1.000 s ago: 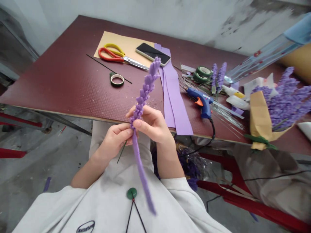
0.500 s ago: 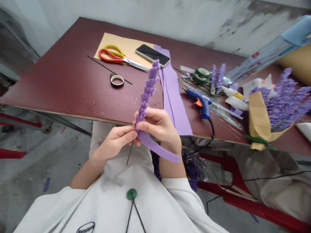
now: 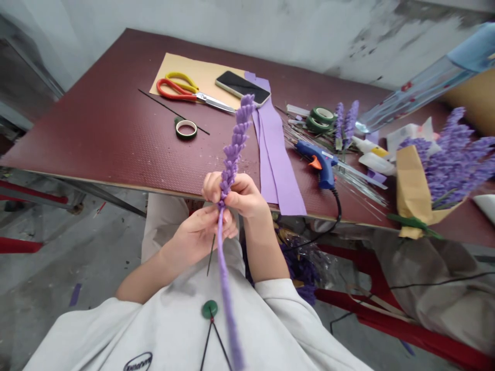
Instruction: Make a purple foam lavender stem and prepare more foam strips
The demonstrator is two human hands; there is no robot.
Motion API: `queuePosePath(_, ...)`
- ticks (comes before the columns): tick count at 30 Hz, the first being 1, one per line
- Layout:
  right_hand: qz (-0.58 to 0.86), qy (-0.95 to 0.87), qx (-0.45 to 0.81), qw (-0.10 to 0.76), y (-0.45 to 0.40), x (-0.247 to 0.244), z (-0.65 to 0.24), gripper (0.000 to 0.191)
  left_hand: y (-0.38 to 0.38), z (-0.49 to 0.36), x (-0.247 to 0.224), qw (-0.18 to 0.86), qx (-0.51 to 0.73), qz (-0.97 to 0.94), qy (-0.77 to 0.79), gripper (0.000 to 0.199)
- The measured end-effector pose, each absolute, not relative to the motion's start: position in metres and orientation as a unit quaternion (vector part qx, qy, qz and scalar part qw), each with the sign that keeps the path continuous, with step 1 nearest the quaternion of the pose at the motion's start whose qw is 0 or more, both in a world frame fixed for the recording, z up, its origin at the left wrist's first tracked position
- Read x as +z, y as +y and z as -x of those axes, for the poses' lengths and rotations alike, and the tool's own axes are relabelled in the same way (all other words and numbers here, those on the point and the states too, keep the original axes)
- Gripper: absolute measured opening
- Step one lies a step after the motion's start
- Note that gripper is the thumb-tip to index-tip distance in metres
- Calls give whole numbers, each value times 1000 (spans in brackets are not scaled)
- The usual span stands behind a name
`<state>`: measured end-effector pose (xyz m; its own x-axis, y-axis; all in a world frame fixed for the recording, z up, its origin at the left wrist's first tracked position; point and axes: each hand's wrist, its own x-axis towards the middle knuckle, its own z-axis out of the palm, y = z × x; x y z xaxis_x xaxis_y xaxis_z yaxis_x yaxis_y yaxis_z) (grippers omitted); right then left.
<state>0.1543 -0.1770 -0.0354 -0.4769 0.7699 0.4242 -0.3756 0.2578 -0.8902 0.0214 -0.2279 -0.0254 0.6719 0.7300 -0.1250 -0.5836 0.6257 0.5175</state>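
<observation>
**While Felt Lavender [image 3: 232, 159] Is Pinched, Maroon Table [image 3: 96, 129] Stands Crowded**

Above the concrete floor [image 3: 77, 257], the left hand [image 3: 201, 232] and right hand [image 3: 243, 196], both closed, grip the felt stem just off the table's edge; a blue glue gun [image 3: 323, 165] and wrapped lavender bouquet [image 3: 452, 165] lie at right.

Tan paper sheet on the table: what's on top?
Yellow-and-red-handled steel scissors, a black smartphone and a lilac felt strip's end; the paper beneath them is hidden.

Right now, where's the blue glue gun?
In the head view, the blue hot glue gun lies on the right side of the maroon table, just right of the lilac felt strips and nearer the camera than the green tape rolls.
</observation>
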Motion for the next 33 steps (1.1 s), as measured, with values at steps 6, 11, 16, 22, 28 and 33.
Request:
queuePosePath(6,360,-720,385,451,-203,3,-158,27,-222,-13,-33,729,488,-349,330,27)
queuePosePath(11,461,-744,270,401,-212,22,-159,23,-221,-10,-41,681,499,-414,339,27)
queuePosePath(16,373,-699,436,428,-202,11,-165,19,-219,-10,-37,769,446,-360,283,32)
queuePosePath(22,261,-654,540,462,-189,-5,-164,19,-219,-9,-35,815,412,-325,246,31)
queuePosePath(28,113,-658,600,441,-168,-32,-155,24,-222,-18,-34,887,367,-248,133,35)
queuePosePath(33,127,-638,613,448,-174,-30,-155,23,-224,-16,-32,851,416,-253,198,28)
